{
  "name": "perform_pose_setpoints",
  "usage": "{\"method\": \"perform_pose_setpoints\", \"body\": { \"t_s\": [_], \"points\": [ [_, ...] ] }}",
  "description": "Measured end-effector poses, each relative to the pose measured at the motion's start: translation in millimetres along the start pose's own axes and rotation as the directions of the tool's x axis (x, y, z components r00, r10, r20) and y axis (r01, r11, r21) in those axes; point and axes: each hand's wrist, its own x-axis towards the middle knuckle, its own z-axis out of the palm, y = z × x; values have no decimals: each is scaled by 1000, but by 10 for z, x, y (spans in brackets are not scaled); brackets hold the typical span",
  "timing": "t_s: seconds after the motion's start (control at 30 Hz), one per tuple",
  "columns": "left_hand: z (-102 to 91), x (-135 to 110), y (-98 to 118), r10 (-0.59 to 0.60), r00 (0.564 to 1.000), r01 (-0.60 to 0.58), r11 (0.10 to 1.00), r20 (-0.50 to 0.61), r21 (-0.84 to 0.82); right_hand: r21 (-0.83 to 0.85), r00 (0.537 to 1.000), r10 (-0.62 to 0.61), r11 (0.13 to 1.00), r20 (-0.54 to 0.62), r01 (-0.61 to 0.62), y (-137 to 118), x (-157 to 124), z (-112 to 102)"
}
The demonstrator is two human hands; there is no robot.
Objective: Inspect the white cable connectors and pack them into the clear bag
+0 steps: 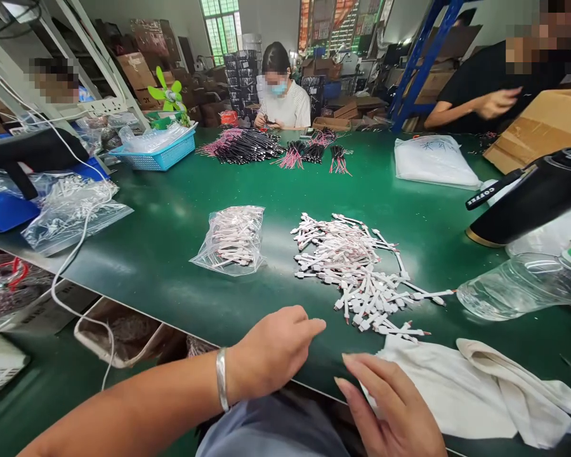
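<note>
My left hand, with a silver bracelet at the wrist, hovers at the table's near edge. Its fingers are curled closed, and anything inside them is hidden from view. Lower right, my right hand has its thumb and fingers apart, with nothing seen between them. It is beside a white cloth. Just beyond both hands lies a loose pile of short white cables with flat connectors and reddish wire ends. Left of that pile rests a clear plastic bag filled with similar white cables.
On the right lie a clear bottle, a black tumbler and a cardboard box. Black cable bundles and a blue basket stand farther back. A white cord hangs at left. Co-workers sit around the table.
</note>
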Motion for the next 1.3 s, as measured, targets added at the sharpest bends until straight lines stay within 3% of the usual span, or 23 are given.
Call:
{"method": "perform_pose_setpoints", "body": {
  "t_s": [0.03,0.07,0.1,0.17,0.2,0.3,0.43,0.57,0.63,0.77,0.87,0.97,1.03,1.13,1.2,1.3],
  "points": [
    [-2,-16,21,-119,991,101,965,-62,-240,-2,999,41,999,3,-41,-16,15,25],
    [-2,-32,47,-253,965,190,856,-69,-480,1,997,74,997,6,-74,-33,34,47],
    [1,-47,75,-372,928,259,692,-26,-674,8,995,97,995,9,-97,-51,55,64],
    [5,-75,120,-504,857,324,360,110,-875,28,995,98,995,11,-98,-81,92,80],
    [6,-90,131,-529,834,329,248,157,-911,36,996,85,996,8,-86,-91,105,78],
    [3,-148,120,-550,810,308,103,204,-946,61,997,73,995,16,-74,-104,111,46],
    [-10,-241,69,-496,835,304,53,239,-951,123,992,123,985,13,-124,-106,78,7],
    [-10,-297,51,-470,845,333,89,255,-939,196,986,159,967,41,-164,-126,64,-11],
    [6,-308,53,-470,845,353,128,257,-927,261,964,242,929,108,-262,-153,74,-23],
    [56,-311,63,-497,821,405,162,280,-900,363,810,471,729,349,-580,-221,117,-47],
    [77,-300,62,-525,799,439,174,295,-881,343,747,505,674,432,-654,-243,155,-57],
    [53,-275,56,-530,814,455,325,238,-829,266,750,496,725,437,-635,-227,186,-59],
    [12,-257,56,-514,839,450,477,175,-755,188,772,467,790,430,-583,-203,203,-62],
    [-63,-228,57,-473,868,454,633,152,-627,105,811,406,866,421,-488,-158,230,-78],
    [-107,-190,30,-420,898,426,762,128,-488,70,833,381,894,401,-442,-120,252,-96],
    [-156,-44,-103,-291,955,282,949,-48,-144,-32,874,346,933,342,-357,-48,268,-115]
  ]
}}
